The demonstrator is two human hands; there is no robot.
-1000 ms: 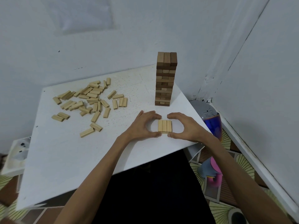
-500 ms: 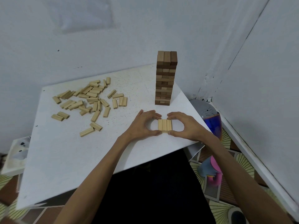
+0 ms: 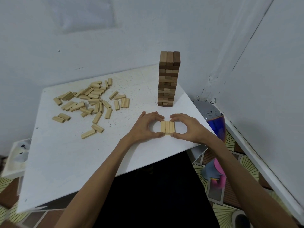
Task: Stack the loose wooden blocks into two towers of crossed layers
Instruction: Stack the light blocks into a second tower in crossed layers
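Note:
Three pale wooden blocks [image 3: 167, 127] lie side by side as one flat layer near the front right of the white table [image 3: 69, 155]. My left hand [image 3: 144, 127] pinches the layer from the left, fingers at its far end and thumb at its near end. My right hand [image 3: 187, 127] pinches it the same way from the right. Behind them stands a tall tower of darker brown blocks [image 3: 168, 79] in crossed layers. Several loose pale blocks [image 3: 92, 102] lie scattered over the table's back left.
The table sits in a corner between two white walls. Off its right edge stands a grey and blue container [image 3: 212, 119], with a pink and blue object [image 3: 215, 173] on the patterned floor. A white box [image 3: 14, 157] stands left of the table.
Both hands have stayed round the three-block layer, with only a slight squeezing shift. The tower and the loose blocks have not moved.

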